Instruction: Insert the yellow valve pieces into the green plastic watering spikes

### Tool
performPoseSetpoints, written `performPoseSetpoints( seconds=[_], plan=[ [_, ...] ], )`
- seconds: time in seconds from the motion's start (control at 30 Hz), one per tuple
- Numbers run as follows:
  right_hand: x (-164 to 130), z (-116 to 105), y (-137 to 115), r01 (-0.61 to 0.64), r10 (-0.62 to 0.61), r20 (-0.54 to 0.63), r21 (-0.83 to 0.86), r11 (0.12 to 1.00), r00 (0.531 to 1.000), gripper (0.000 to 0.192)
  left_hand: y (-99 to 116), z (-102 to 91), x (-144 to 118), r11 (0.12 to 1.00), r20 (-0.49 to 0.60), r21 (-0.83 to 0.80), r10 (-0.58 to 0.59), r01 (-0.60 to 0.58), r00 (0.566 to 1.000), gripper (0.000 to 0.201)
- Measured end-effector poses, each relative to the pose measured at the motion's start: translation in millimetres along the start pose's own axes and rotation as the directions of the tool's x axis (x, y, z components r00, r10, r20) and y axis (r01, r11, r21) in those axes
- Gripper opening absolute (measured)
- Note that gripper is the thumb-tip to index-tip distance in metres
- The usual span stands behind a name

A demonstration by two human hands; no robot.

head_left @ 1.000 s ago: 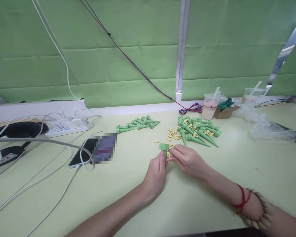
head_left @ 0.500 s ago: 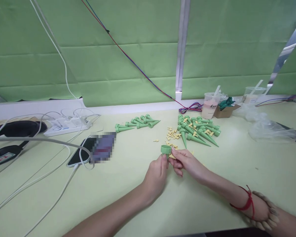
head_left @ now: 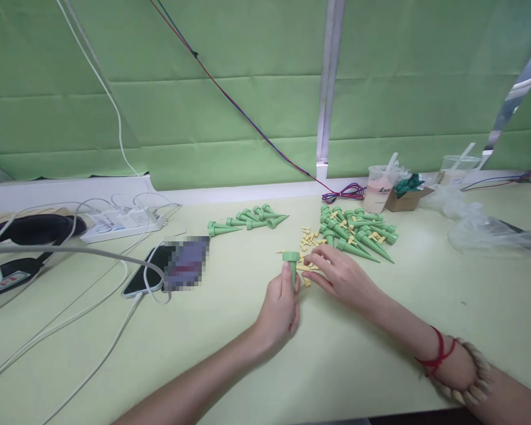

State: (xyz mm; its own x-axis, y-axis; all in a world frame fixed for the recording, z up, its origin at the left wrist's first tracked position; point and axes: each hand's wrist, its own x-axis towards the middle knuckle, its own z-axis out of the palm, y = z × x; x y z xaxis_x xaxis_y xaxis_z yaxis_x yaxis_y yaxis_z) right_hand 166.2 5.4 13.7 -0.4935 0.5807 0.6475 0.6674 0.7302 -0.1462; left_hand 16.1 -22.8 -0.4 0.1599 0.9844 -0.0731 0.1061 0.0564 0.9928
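My left hand point(head_left: 281, 304) is closed around a green plastic watering spike point(head_left: 291, 257), held upright with its wide round cap on top. The fingers hide its lower part. To the right, my right hand point(head_left: 338, 274) reaches over small yellow T-shaped plastic pieces point(head_left: 308, 239), thumb and fingers apart. I see nothing held in it. One yellow piece point(head_left: 307, 283) lies just below the thumb. Beyond that hand is a pile of green spikes point(head_left: 358, 227) with some yellow pieces among them. A smaller group of green spikes point(head_left: 254, 219) lies further back to the left.
At the left are a phone point(head_left: 148, 271) with a charging cable, a white power strip point(head_left: 124, 224) and loose white cables. Along the back right stand a drink cup point(head_left: 377, 192), a small cardboard box point(head_left: 405, 199), a second cup point(head_left: 455, 168) and a crumpled plastic bag point(head_left: 487, 233).
My right hand has let go of the yellow piece it held by the spike and moved right, its fingers opening. My left hand has shifted slightly left and tilted the spike's cap upright.
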Motion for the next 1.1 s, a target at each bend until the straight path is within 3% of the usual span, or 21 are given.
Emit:
performPoseSetpoints(
  seconds=[0.1, 0.23, 0.33, 0.43, 0.57, 0.73, 1.0, 1.1],
  plan=[
    [2, -3, 6, 0.105, -0.11, -0.031, -0.13, 0.986, 0.993, 0.031, 1, -1.3, 1, 1.0, 0.061, -0.016, 0.019, -0.018, 0.998, 0.05],
    [2, -3, 4, 0.128, -0.122, 0.058, -0.116, 0.985, 0.991, 0.033, 0, -2.2, 0, 0.996, 0.076, 0.079, 0.036, -0.042, 0.996, 0.05],
    [0, -1, -1, 0.082, -0.081, 0.081, -0.005, 0.997, 0.993, 0.036, -1, -2.6, -2, 0.981, 0.054, 0.184, 0.043, -0.052, 0.998, 0.049],
    [-2, 2, -9, -0.09, 0.054, 0.145, 0.259, 0.962, 0.988, 0.038, -3, -4.0, -1, 0.954, 0.016, 0.279, 0.115, -0.114, 0.993, 0.047],
    [-3, 4, -20, -0.412, 0.289, 0.296, 0.574, 0.708, 0.91, 0.041, -8, -7.6, 4, 0.862, -0.015, 0.42, 0.321, -0.285, 0.947, 0.044],
    [-3, 7, -22, -0.527, 0.335, 0.414, 0.738, 0.421, 0.847, 0.046, -10, -10.8, 7, 0.824, -0.012, 0.469, 0.366, -0.318, 0.931, 0.038],
    [-2, 16, -17, -0.622, 0.31, 0.561, 0.768, 0.153, 0.768, 0.048, -8, -11.5, 10, 0.865, -0.055, 0.413, 0.336, -0.285, 0.94, 0.033],
    [-1, 14, -18, -0.635, 0.316, 0.57, 0.757, 0.157, 0.758, 0.049, -9, -11.2, 10, 0.879, -0.048, 0.376, 0.336, -0.295, 0.941, 0.034]
  ],
)
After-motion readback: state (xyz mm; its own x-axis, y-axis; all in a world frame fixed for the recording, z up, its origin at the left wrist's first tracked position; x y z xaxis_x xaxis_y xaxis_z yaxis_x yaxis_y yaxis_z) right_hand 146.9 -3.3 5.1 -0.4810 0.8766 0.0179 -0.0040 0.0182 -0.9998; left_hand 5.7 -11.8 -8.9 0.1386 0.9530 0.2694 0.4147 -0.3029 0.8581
